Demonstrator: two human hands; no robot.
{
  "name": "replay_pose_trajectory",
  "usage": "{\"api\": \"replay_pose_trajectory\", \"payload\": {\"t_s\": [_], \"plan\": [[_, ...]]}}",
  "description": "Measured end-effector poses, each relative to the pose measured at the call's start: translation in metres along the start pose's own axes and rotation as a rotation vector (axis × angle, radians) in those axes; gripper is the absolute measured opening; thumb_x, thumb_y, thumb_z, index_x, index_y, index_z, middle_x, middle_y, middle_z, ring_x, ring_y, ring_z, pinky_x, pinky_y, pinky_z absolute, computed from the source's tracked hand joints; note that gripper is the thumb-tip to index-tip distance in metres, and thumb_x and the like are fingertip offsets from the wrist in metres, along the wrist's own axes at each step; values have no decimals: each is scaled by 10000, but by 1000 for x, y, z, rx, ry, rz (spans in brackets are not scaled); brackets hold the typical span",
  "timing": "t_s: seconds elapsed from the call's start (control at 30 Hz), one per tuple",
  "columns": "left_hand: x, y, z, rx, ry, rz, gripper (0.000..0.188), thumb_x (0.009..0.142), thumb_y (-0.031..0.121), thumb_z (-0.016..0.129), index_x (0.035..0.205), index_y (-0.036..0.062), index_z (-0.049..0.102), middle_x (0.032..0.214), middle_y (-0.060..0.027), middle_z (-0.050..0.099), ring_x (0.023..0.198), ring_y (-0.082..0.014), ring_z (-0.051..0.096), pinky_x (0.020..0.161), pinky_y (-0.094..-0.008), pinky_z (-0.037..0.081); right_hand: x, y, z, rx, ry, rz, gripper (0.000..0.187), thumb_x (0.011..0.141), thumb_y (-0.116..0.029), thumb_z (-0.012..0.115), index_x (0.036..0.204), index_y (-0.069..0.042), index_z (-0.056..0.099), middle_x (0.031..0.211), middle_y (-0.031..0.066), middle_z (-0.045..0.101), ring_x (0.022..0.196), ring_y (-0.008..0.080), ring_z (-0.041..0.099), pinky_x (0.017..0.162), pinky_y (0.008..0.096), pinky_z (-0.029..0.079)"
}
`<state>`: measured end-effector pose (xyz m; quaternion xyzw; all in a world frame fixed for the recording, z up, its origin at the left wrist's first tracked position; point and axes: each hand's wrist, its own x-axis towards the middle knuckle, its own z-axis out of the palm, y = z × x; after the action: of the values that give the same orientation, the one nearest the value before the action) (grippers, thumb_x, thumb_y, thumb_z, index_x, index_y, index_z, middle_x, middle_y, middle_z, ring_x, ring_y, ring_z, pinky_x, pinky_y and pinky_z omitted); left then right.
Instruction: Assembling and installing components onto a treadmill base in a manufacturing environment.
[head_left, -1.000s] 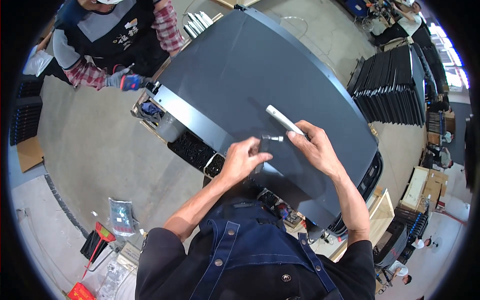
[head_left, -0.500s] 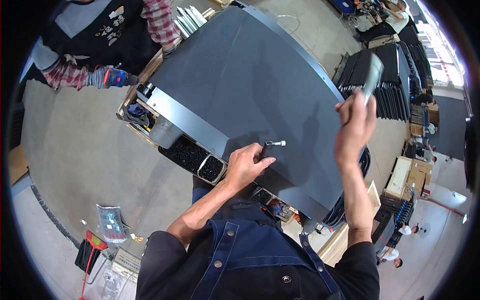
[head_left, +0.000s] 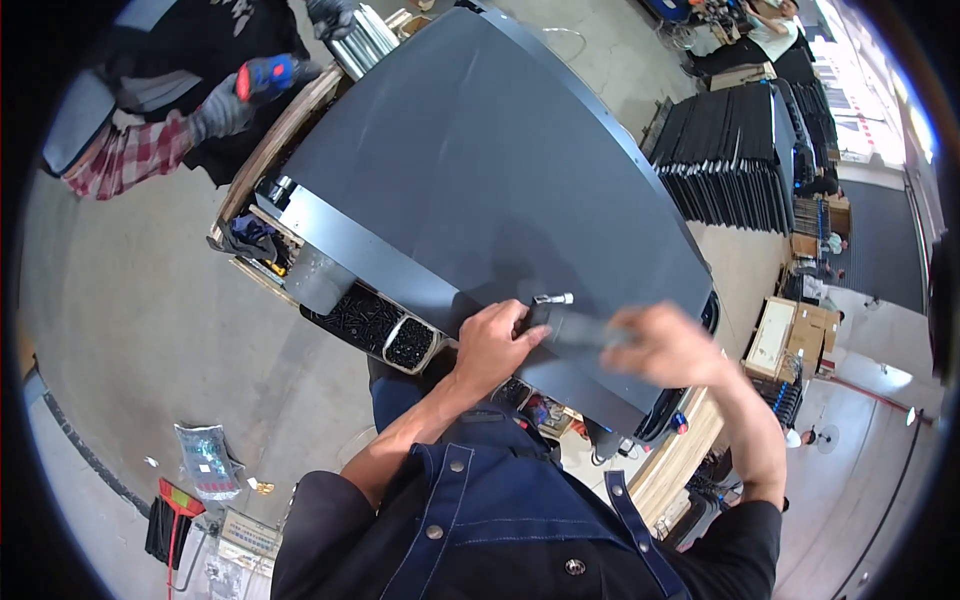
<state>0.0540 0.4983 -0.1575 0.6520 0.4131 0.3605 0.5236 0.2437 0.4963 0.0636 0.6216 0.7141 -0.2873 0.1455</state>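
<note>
A large dark grey panel (head_left: 480,170) lies in front of me. Near its close edge, my left hand (head_left: 490,340) is closed in a pinch on a small black fitting with a silver pin (head_left: 555,298), which stands against the panel. My right hand (head_left: 665,345), smeared by motion, grips a grey bar-shaped tool (head_left: 582,331). The tool's far end is down at the fitting by my left fingertips; blur hides whether they touch. Most of the fitting's black body is hidden behind the tool and my fingers.
Bins of black screws (head_left: 408,343) and a grey cylinder (head_left: 320,275) sit along the panel's near left edge. At the far left, a co-worker's gloved hand holds a blue and red power tool (head_left: 265,78). Stacked black panels (head_left: 725,165) stand right.
My right hand has swung the tool down and left from its raised position to the fitting. My left hand keeps its pinch. The co-worker's power tool has moved up and slightly right.
</note>
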Motion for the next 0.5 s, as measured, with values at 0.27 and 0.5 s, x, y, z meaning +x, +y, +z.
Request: {"api": "replay_pose_trajectory", "payload": {"t_s": [0.27, 0.5], "plan": [[-7, -1, -6, -34, -63, 9, 373, 837, 289, 850, 836, -6, 622, 722, -108, 642, 595, -222, 656, 558, -353, 508, 25, 12, 29, 168, 1159, 242, 293, 994, -281, 650, 913, -11, 569, 713, 83, 582, 713, 229, 594, 786, 394, 492], [-14, -9, -11, -36, -65, -61, 387, 826, 315, 849, 832, 0, 625, 735, -118, 655, 637, -266, 658, 590, -376, 513, 17, -48, -57, 632, 748, 231, 224, 1000, -274, 665, 1065, -63, 626, 799, -37, 550, 692, 55, 455, 626, 229, 376]]}}
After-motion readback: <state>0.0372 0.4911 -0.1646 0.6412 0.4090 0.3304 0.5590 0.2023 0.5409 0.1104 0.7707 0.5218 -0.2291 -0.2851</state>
